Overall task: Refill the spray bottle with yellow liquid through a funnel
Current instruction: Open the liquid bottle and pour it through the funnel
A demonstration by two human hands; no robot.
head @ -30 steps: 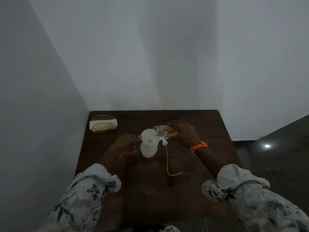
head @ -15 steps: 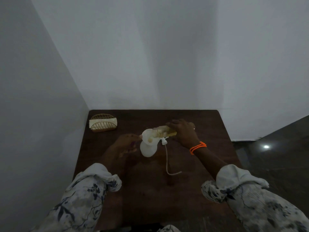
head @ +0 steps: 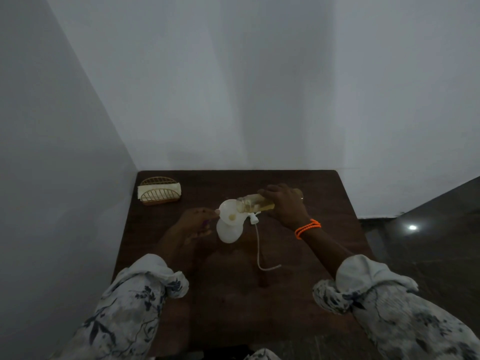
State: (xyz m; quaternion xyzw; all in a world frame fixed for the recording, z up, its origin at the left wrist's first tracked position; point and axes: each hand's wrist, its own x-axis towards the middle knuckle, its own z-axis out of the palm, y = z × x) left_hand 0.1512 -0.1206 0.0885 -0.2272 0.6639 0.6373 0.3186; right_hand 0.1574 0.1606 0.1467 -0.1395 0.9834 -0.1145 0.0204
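Overflow is the main risk: the right hand [head: 284,206] holds a clear bottle of yellow liquid [head: 255,203] tipped almost flat, its mouth over the white funnel [head: 230,210], where a small yellow pool sits at the throat. If the pour outruns the narrow drain, liquid could top the rim and spill onto the dark desk [head: 298,294]. The funnel stands in the white spray bottle [head: 228,231], mid-desk, and leans a little; the left hand [head: 196,222] pinches its rim with fingertips, which looks like a light hold, so a nudge from the pouring bottle might tip both. The removed spray head with its dip tube [head: 257,245] lies just beside the bottle, within reach of any spill.
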